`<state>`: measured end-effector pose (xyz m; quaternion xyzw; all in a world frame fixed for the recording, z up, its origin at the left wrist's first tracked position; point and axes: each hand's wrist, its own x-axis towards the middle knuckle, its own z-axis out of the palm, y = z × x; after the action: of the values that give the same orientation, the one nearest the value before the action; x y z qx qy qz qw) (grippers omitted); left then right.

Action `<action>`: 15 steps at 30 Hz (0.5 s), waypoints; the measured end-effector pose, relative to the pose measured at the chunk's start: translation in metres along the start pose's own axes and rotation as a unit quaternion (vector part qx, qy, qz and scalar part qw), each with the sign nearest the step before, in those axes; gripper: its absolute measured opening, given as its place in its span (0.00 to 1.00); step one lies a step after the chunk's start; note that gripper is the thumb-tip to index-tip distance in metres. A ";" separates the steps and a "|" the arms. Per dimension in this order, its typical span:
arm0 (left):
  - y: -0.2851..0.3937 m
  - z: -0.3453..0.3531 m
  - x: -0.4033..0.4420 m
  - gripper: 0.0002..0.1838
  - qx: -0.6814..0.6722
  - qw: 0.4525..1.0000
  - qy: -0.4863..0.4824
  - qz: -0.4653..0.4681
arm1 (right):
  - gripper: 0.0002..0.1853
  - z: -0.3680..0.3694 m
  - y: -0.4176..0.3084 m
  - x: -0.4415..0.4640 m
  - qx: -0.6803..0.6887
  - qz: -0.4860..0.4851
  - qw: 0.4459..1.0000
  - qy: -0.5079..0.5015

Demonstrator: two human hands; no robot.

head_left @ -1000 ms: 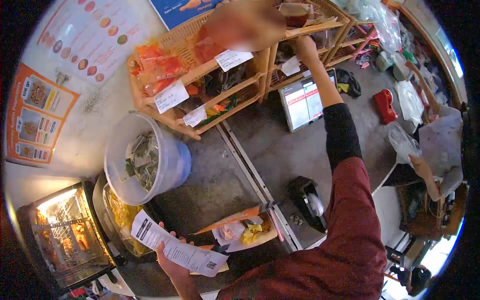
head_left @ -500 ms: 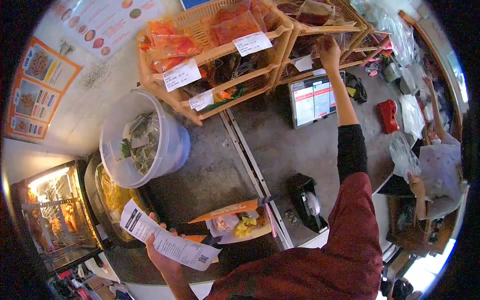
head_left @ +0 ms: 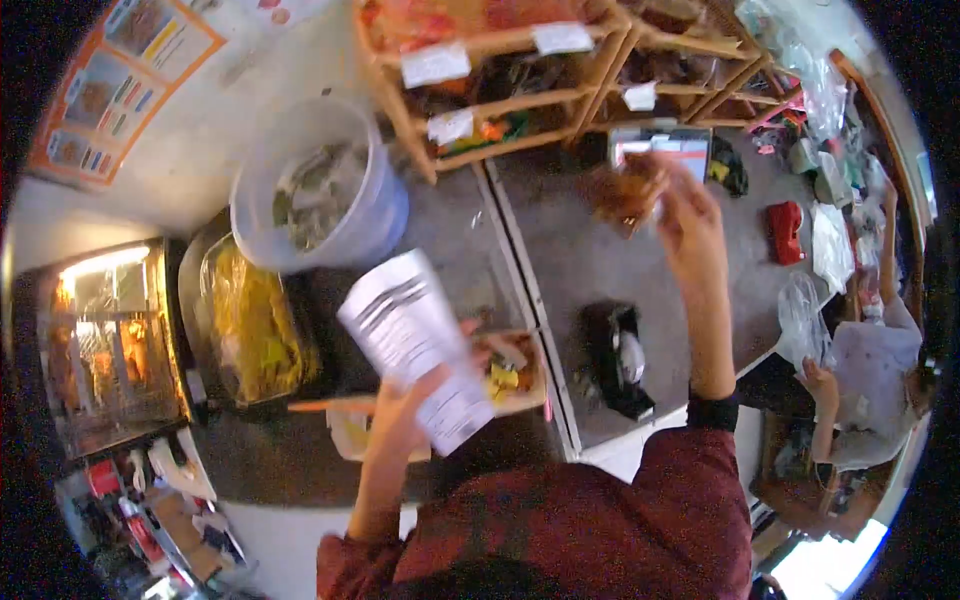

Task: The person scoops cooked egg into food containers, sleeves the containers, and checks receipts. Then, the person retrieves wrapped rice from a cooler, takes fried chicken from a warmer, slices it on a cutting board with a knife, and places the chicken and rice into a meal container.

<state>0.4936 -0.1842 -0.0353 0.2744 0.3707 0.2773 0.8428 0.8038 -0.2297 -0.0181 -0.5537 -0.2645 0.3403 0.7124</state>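
Note:
My left hand (head_left: 398, 420) is closed on a long white printed receipt (head_left: 410, 330), held above the dark counter. Close by it, an open food box (head_left: 540, 375) with yellow pieces and a brown filling is partly hidden behind the receipt. A second pale box (head_left: 348, 432) with an orange flap stands left of the hand's wrist. My right hand (head_left: 692, 225) pinches a small clear sachet with reddish-brown contents (head_left: 622, 197), smeared by motion. It hangs above the grey counter, in front of a tablet (head_left: 690, 150) that it partly covers.
Wooden racks (head_left: 510, 110) with labelled sachets line the back. A clear bucket (head_left: 385, 215) of packets stands beside a tray of yellow food (head_left: 250, 330). At left is a lit food cabinet (head_left: 110, 350). A black tape dispenser (head_left: 615, 365) sits at right; another person (head_left: 870, 380) handles plastic bags.
My right hand has come out of the rack towards me with a sachet. My left hand has lifted the receipt and moved right, over the open box. The view has shifted.

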 end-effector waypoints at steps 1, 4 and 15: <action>-0.017 0.002 0.002 0.30 -0.006 0.999 -0.014 -0.034 | 0.14 0.022 0.002 -0.035 -0.059 0.024 0.998 -0.024; -0.064 -0.007 -0.010 0.22 0.016 0.998 -0.019 -0.056 | 0.12 0.053 0.029 -0.120 -0.128 0.039 0.974 -0.185; -0.107 -0.127 -0.114 0.14 0.046 0.980 0.195 0.014 | 0.21 0.078 0.110 -0.204 -0.542 -0.227 0.793 -0.161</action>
<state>0.3579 -0.3027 -0.1260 0.2584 0.5365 0.3197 0.7370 0.5953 -0.3240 -0.1053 -0.7105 -0.6342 0.0542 0.3001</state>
